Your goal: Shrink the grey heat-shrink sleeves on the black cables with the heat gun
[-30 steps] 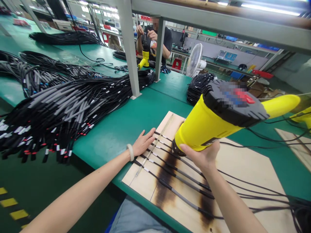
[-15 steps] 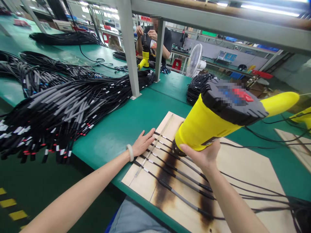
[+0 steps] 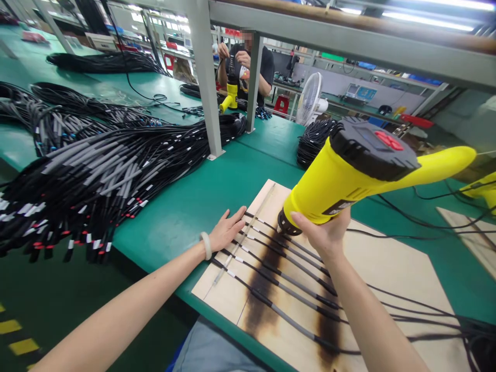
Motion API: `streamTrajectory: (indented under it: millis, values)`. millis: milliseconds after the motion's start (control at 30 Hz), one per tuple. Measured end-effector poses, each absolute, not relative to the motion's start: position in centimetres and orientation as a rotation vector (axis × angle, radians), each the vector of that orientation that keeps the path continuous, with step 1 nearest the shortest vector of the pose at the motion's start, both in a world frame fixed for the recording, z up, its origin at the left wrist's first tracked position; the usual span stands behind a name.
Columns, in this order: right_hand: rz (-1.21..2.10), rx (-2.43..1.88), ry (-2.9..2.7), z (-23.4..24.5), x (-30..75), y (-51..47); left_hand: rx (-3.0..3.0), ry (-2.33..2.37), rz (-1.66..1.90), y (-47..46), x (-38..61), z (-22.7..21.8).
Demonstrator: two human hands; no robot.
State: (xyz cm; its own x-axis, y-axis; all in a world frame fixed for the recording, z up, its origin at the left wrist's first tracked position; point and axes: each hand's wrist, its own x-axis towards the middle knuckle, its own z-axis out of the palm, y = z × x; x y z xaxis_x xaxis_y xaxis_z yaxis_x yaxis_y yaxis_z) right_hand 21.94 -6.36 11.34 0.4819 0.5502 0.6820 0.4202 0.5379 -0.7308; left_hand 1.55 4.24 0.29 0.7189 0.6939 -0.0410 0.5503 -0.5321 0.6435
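**Yellow heat gun (image 3: 320,188) in R hand (image 3: 320,233), nozzle aimed down at cables**

Head view: gun sits above a plywood board (image 3: 387,268) on the green worktop (image 3: 174,227). Long axis runs from dark rear cap (image 3: 374,147), upper right, down-left to black nozzle (image 3: 285,222), which hangs just above the cables; yellow handle (image 3: 437,165) sticks out to the right. R hand clamped round the barrel from below, near the nozzle. Red button (image 3: 388,140) on cap; black side label (image 3: 339,206), writing too small to read.

L hand (image 3: 228,231) open, flat, fingers apart, fingertips at a thin straight strip (image 3: 242,243) on the board; pale bangle (image 3: 206,246) on wrist. Parallel black cables w/ grey sleeves (image 3: 289,284) lie across the board over dark scorch marks (image 3: 260,294). Big cable bundle (image 3: 116,165) on worktop to the left. Across the bench, co-worker (image 3: 250,62) w/ another yellow heat gun (image 3: 231,98).
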Motion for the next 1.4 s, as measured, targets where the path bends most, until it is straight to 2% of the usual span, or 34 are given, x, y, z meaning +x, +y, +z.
streamTrajectory:
  millis: [533,700,1067,1233,1400]
  values:
    - [0.234,-1.105,-1.117,9.3,21.3,-9.0,2.261,0.942,0.290,4.3,1.6,0.2]
    - [0.264,-1.051,-1.129,10.0,20.7,-9.6,2.236,0.931,0.318,4.3,1.8,0.4]
    - [-0.077,-1.160,-1.273,11.6,20.5,-14.5,2.013,0.950,0.462,2.6,-2.0,1.0]
    - [-0.018,-1.098,-1.259,11.6,19.6,-14.4,1.801,0.832,0.460,0.0,-4.1,1.1]
    - [0.058,-1.018,-1.305,11.9,19.2,-14.2,1.892,0.840,0.460,-0.7,-4.1,0.2]
